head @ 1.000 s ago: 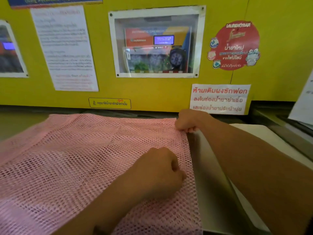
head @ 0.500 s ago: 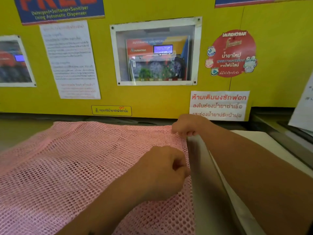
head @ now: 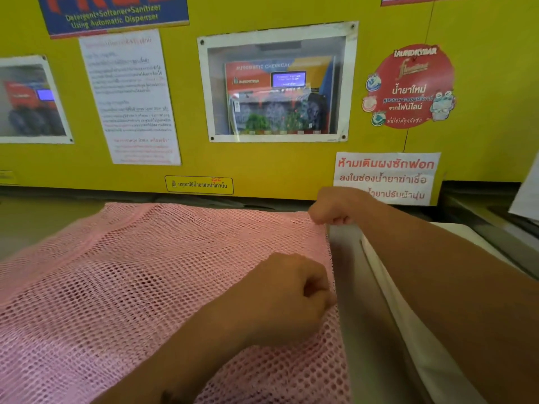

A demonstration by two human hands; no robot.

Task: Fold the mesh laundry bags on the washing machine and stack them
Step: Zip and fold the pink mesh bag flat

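A pink mesh laundry bag lies spread flat over the washing machine top, filling the left and middle of the view. My left hand pinches the bag's right edge about halfway along, fingers curled. My right hand pinches the bag's far right corner, with the forearm crossing in from the lower right. The near end of the bag runs out of the frame at the bottom.
A white folded sheet or bag lies to the right under my right forearm. A yellow panel with notices and a windowed dispenser display rises just behind the bag. More machine surface continues at right.
Both hands have kept their grip on the bag's right edge. The camera has tilted up slightly, so the wall signs sit lower in the view. The bag lies much as before.
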